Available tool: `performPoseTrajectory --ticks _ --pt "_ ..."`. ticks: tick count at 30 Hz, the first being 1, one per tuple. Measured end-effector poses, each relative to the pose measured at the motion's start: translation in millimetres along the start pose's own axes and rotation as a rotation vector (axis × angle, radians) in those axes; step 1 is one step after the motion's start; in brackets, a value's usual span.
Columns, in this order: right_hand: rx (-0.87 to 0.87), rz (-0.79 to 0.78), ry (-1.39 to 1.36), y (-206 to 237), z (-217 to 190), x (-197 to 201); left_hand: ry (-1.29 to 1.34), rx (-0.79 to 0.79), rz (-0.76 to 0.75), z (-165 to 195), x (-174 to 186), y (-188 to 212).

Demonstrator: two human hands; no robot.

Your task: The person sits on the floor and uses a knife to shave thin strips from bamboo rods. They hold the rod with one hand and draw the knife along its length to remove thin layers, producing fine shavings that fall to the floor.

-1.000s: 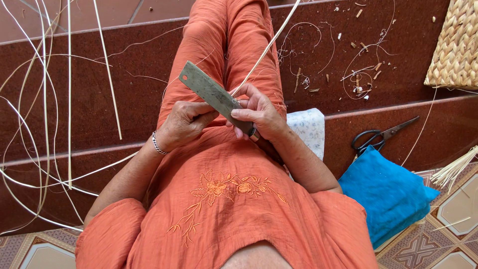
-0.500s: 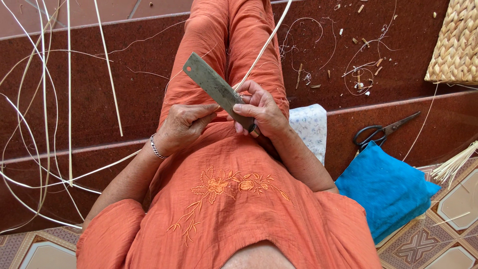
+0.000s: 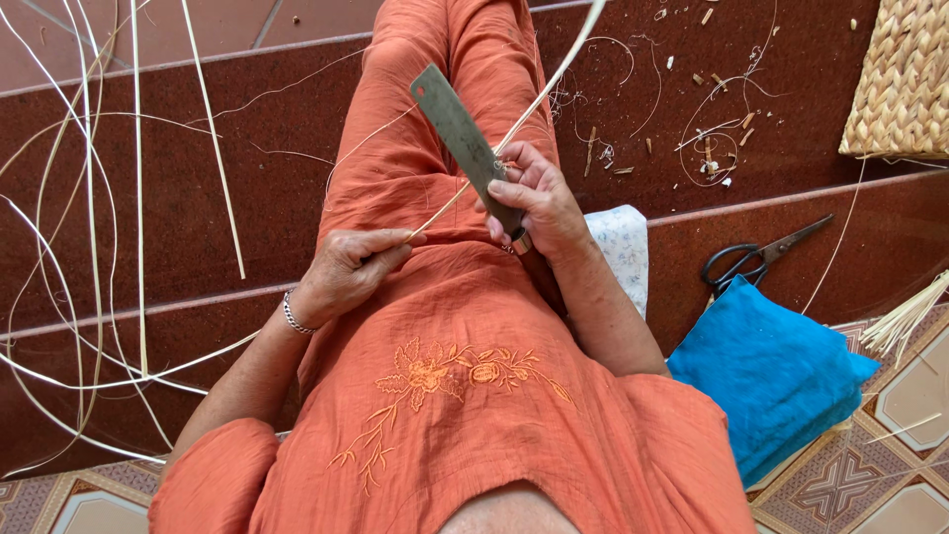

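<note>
Dull metal blade (image 3: 465, 133), smooth cane strip (image 3: 534, 104), woven basket (image 3: 905, 79).

A flat grey knife blade (image 3: 463, 133) tilts up and leftward over the lap, handle gripped. A thin pale cane strip (image 3: 539, 99) crosses it diagonally, running far-right to near-left, pinched at its near end.

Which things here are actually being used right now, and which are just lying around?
In use:
left hand pinching the pale strip
right hand gripping the flat knife

Lying about:
scissors
blue cushion
woven basket
loose strips
shavings
</note>
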State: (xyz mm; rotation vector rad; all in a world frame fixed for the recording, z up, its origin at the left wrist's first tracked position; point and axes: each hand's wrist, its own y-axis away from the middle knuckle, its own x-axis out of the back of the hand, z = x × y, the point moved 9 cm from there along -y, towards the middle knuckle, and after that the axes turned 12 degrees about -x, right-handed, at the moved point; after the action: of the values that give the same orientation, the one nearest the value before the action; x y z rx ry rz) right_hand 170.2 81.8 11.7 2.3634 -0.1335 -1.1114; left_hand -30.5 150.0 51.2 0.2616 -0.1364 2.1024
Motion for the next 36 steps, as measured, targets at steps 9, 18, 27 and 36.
performPoseTrajectory --ticks 9,18,27,36 --pt "-0.014 0.053 0.035 7 5 -19 -0.039 -0.100 0.069 9 -3 -28" --pt "-0.128 -0.040 0.135 6 28 -39 -0.026 -0.185 0.030 31 -4 -36" --pt "-0.106 -0.047 0.009 4 35 -32 0.018 -0.096 0.051 19 -7 -15" --pt "-0.109 0.009 0.037 -1 41 -18 0.038 0.011 0.063 0 -8 10"
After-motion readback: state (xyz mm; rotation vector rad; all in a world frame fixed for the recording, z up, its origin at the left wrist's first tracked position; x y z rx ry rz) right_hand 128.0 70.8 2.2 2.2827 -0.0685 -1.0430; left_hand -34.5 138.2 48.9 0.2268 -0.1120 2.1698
